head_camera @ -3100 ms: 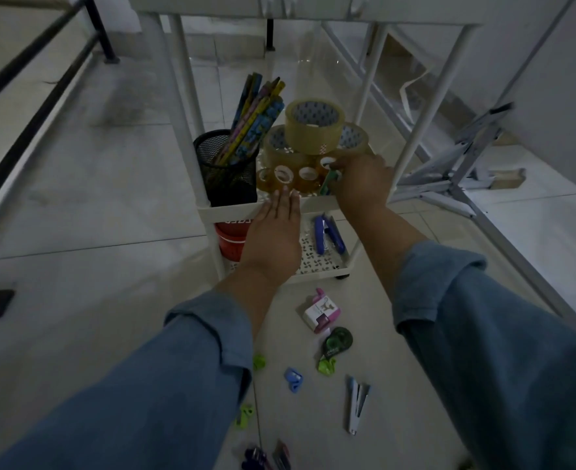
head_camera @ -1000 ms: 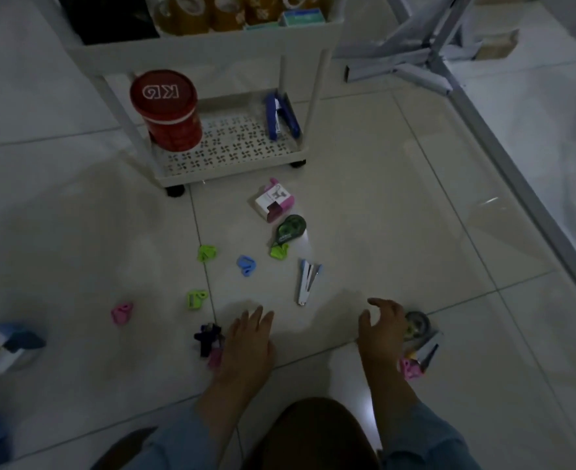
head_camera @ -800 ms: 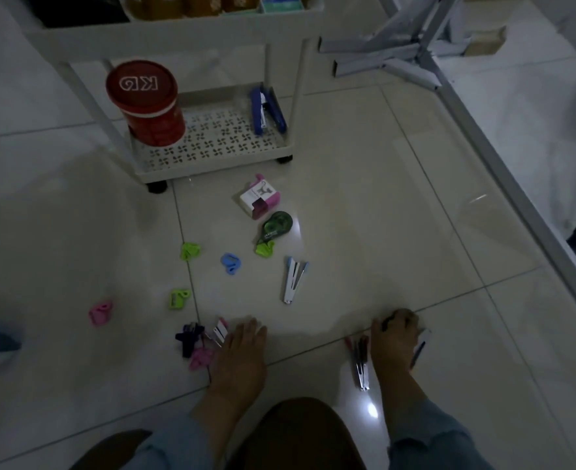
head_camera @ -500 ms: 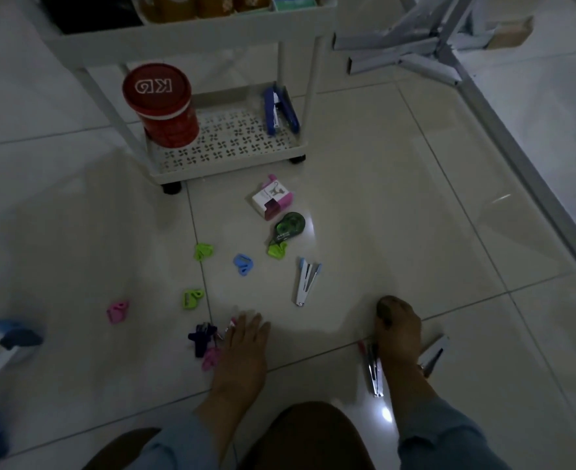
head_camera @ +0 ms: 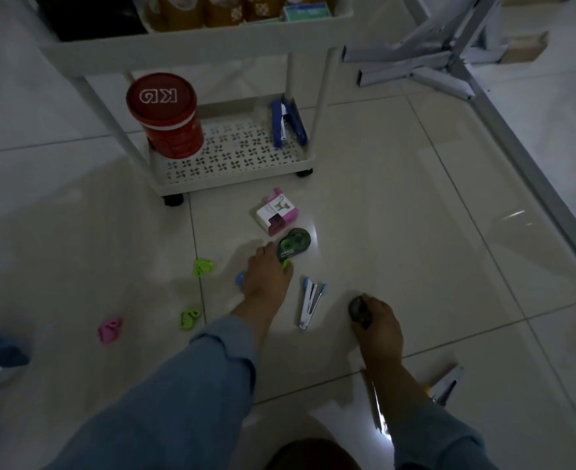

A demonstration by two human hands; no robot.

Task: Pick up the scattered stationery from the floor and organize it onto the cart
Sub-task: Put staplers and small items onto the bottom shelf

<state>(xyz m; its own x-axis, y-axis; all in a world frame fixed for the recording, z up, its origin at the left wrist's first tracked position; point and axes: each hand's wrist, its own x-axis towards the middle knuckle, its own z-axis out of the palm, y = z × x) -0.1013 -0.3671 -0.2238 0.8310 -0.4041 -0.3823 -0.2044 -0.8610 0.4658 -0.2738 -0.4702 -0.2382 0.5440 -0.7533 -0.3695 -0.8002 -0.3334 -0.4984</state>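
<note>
My left hand point(head_camera: 266, 273) lies low on the floor, thumb and fingers at the near end of a green correction tape point(head_camera: 295, 243). A blue clip point(head_camera: 239, 278) is partly hidden under it. My right hand point(head_camera: 378, 322) is closed on a small dark round dispenser point(head_camera: 357, 308) just above the tiles. Between the hands lies a white and blue stapler point(head_camera: 310, 301). A pink and white box point(head_camera: 277, 212) sits in front of the white cart point(head_camera: 195, 45). The cart's lower shelf point(head_camera: 239, 157) holds a red tin point(head_camera: 164, 117) and a blue stapler point(head_camera: 288, 122).
Green clips point(head_camera: 203, 267) point(head_camera: 189, 319) and a pink clip point(head_camera: 109, 330) lie left of my arm. Another stapler point(head_camera: 446, 385) lies right of my right forearm. Tape rolls point(head_camera: 212, 8) fill the cart's top shelf. A folded metal frame point(head_camera: 415, 62) and a white rail point(head_camera: 534, 164) bound the right.
My left hand has reached forward from the dark clips to the green correction tape. My right hand has moved forward with the dark dispenser in it, leaving the staplers behind.
</note>
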